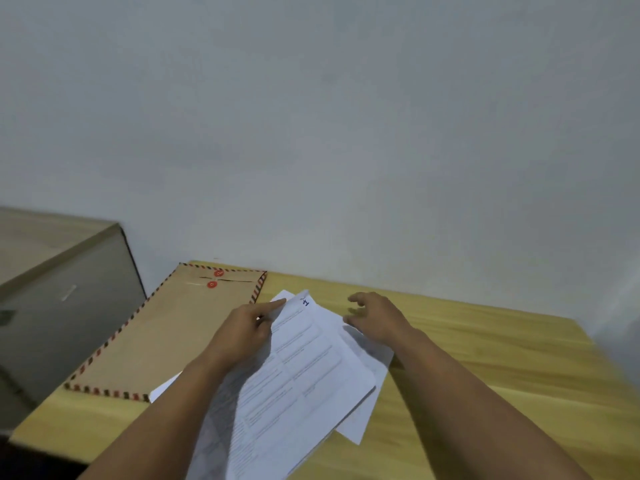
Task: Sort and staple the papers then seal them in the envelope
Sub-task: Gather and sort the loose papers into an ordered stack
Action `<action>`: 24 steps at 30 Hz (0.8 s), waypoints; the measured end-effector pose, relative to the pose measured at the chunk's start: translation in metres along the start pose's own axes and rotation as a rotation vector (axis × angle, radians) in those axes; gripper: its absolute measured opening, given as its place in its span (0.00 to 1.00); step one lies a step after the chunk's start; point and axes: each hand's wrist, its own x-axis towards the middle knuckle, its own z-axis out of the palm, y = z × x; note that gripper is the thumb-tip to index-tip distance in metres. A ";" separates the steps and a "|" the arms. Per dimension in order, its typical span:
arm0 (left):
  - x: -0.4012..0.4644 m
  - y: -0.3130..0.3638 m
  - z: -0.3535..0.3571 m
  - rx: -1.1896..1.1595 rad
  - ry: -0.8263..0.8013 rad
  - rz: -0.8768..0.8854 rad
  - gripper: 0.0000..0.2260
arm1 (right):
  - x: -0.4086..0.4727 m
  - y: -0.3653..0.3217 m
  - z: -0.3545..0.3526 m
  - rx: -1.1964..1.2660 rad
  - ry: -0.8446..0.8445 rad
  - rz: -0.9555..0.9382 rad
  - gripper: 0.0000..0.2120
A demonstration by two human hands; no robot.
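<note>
Grey wall (pixel 346 116) fills the top half of the view, behind the wooden desk (pixel 485 358). Grey cabinet (pixel 62 299) stands left of the desk, its edge close to the desk's far-left corner. Brown envelope (pixel 166 334) w/ red-and-dark striped border and two red string buttons lies flat on the desk's left part, flap end toward the wall. Papers (pixel 304 368), several white printed sheets fanned loosely, sit mid-desk just right of the envelope; top sheet has a blue handwritten mark at its far corner, and a bottom sheet pokes out by the envelope's near corner. Left hand (pixel 242 330): grip clamped on the papers' far-left edge, forefinger along it. Right hand (pixel 377 320): fingers apart and loosely bent over the papers' right edge; contact w/ them unclear.
</note>
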 end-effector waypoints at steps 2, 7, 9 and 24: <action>0.002 -0.004 -0.002 -0.011 -0.010 -0.032 0.29 | 0.007 0.000 0.008 -0.124 -0.063 0.026 0.39; 0.006 -0.013 -0.001 -0.030 -0.001 -0.059 0.26 | 0.021 0.008 0.014 -0.080 -0.115 0.096 0.36; 0.006 -0.014 0.001 -0.034 0.001 -0.056 0.23 | 0.019 0.012 0.011 -0.056 -0.118 0.115 0.28; -0.013 0.068 0.045 -0.090 -0.054 0.106 0.24 | -0.108 0.113 -0.044 -0.227 -0.187 0.493 0.14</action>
